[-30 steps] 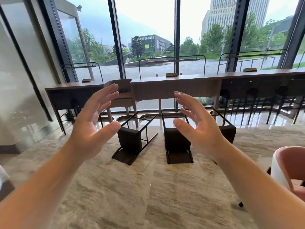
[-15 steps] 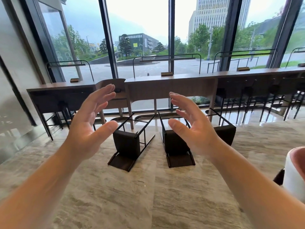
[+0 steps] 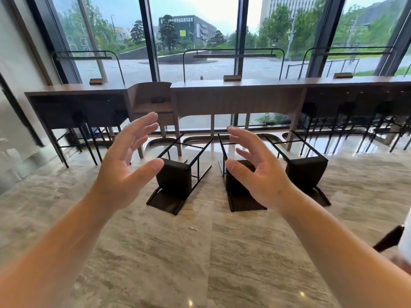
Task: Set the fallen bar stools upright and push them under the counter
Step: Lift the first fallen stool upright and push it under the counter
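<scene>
Head view: both empty, spread hands, left hand (image 3: 124, 174) and right hand (image 3: 255, 174), hover before fallen stools (image 3: 175, 181).

Floor (image 3: 155, 252): polished stone, beige with grey veins, fills near part of scene. Far side: tall windows (image 3: 195, 41) with dark frames (image 3: 241, 36). Outside: wet paved square (image 3: 222, 67), trees (image 3: 275, 30), dark low building (image 3: 191, 25) with yellow sign, tall pale tower (image 3: 275, 5) far right. Thin black arched rails (image 3: 233, 51) stand in front of glass. Right edge, near: part of pink and white armchair (image 3: 405, 245) with dark leg. Left: pale glossy wall (image 3: 13, 90).
</scene>
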